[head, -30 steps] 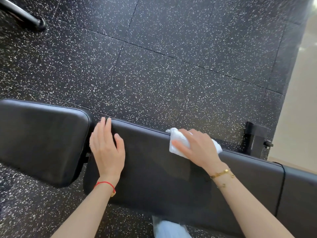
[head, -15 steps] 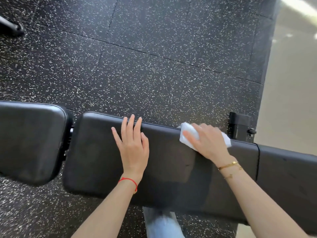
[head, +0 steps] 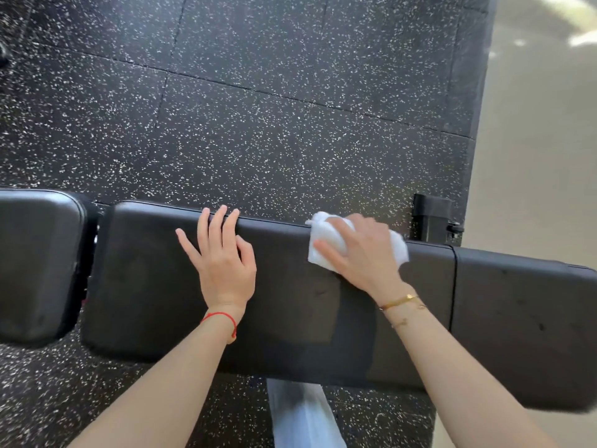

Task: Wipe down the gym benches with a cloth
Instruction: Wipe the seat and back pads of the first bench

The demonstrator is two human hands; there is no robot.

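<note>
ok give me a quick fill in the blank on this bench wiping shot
1. The right hand presses a ____ cloth on the bench pad.
2. The left hand rests flat on the pad, a ____ string bracelet on its wrist.
3. The floor is black with ____ flecks.

Missing words: white; red; white

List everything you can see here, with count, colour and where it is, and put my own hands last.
bench pad: one, black, long, across the middle
seat pad: one, black, left of the long pad
cloth: one, white, on the long pad's far edge
bench post: one, black, behind the pad at right
floor tiles: black, white-speckled
bracelets: gold, right wrist
string: one, red, left wrist
left hand: flat on the pad
right hand: pressing the cloth
</note>
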